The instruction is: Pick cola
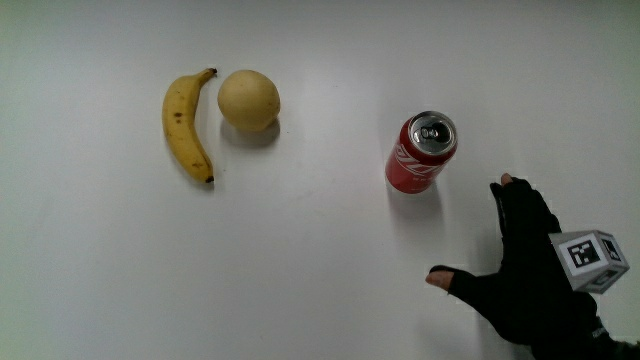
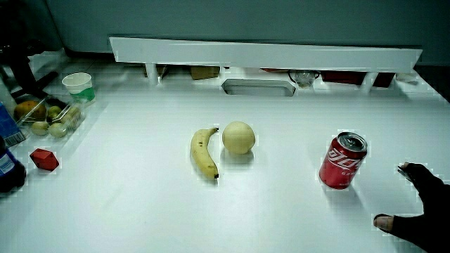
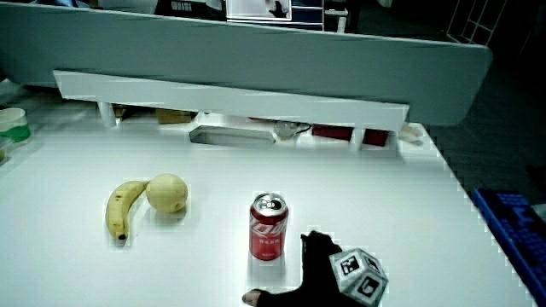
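Note:
A red cola can [image 1: 422,152] stands upright on the white table, silver top up; both side views show the can [image 2: 343,160] [image 3: 268,226] too. The gloved hand [image 1: 530,270] hovers beside the can, nearer to the person, with thumb and fingers spread wide and nothing in them. A gap of bare table separates the fingertips from the can. The patterned cube [image 1: 590,260] sits on the back of the hand. In both side views the hand [image 2: 419,211] [image 3: 328,273] lies low over the table next to the can.
A banana [image 1: 187,125] and a round pale yellow fruit [image 1: 248,100] lie side by side, apart from the can. In a side view a tray of fruit [image 2: 49,116], a cup [image 2: 77,86] and a small red block [image 2: 43,159] sit at the table's edge. A low white partition [image 2: 267,53] crosses the table.

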The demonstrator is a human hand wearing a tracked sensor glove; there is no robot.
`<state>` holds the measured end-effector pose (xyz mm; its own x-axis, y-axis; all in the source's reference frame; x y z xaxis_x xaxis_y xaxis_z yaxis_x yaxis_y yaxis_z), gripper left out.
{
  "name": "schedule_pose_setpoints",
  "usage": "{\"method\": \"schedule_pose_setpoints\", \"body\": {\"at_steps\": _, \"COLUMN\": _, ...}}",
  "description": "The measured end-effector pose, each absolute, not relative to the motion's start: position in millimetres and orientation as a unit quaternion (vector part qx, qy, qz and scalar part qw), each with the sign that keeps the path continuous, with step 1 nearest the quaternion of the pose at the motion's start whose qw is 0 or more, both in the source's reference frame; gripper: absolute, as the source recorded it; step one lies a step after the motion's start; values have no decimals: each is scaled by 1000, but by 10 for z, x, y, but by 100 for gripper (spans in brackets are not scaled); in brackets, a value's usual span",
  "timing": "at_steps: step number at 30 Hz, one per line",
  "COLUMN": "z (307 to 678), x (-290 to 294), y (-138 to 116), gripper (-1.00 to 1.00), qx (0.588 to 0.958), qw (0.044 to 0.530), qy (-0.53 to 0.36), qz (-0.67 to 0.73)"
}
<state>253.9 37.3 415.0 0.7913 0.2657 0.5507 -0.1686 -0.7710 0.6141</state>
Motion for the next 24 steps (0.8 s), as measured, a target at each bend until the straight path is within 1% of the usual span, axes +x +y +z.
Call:
{"method": "schedule_pose_setpoints", "body": {"at_steps": 3, "z": 4220, "x": 2557, "y": 248, "gripper": 0, "qx": 883, "qw": 343, "qy": 30, "qz": 318}}
{"method": "schedule_pose_setpoints", "body": {"at_steps": 4, "z": 4255, "x": 2562, "y": 209, "gripper": 0, "qx": 892, "qw": 318, "qy": 20, "qz": 320}}
{"method": "schedule_pose_setpoints", "body": {"at_steps": 5, "z": 4257, "x": 2553, "y": 176, "gripper": 0, "qx": 891, "qw": 315, "qy": 23, "qz": 325}}
{"method": "schedule_pose_setpoints", "body": {"at_steps": 6, "z": 4304, "x": 2568, "y": 146, "gripper": 0, "qx": 878, "qw": 347, "qy": 33, "qz": 328}}
{"method": "schedule_pose_setpoints", "body": {"at_steps": 7, "z": 4340, "x": 2568, "y": 110, "gripper": 0, "qx": 890, "qw": 317, "qy": 27, "qz": 326}}
{"method": "schedule_pose_setpoints", "body": {"at_steps": 8, "z": 4336, "x": 2552, "y": 92, "gripper": 0, "qx": 869, "qw": 369, "qy": 60, "qz": 326}}
{"method": "schedule_pose_setpoints", "body": {"at_steps": 11, "z": 4406, "x": 2525, "y": -21, "gripper": 0, "qx": 871, "qw": 366, "qy": 43, "qz": 325}}
{"method": "schedule_pose_setpoints", "body": {"at_steps": 15, "z": 4432, "x": 2472, "y": -145, "gripper": 0, "qx": 863, "qw": 374, "qy": 53, "qz": 336}}
{"method": "schedule_pose_setpoints", "body": {"at_steps": 19, "z": 4514, "x": 2417, "y": -272, "gripper": 0, "qx": 856, "qw": 371, "qy": 34, "qz": 358}}
{"method": "schedule_pose_setpoints", "body": {"at_steps": 20, "z": 4515, "x": 2392, "y": -299, "gripper": 0, "qx": 871, "qw": 344, "qy": 15, "qz": 350}}
{"method": "schedule_pose_setpoints", "body": {"at_steps": 24, "z": 4566, "x": 2363, "y": -363, "gripper": 0, "qx": 866, "qw": 348, "qy": 19, "qz": 359}}
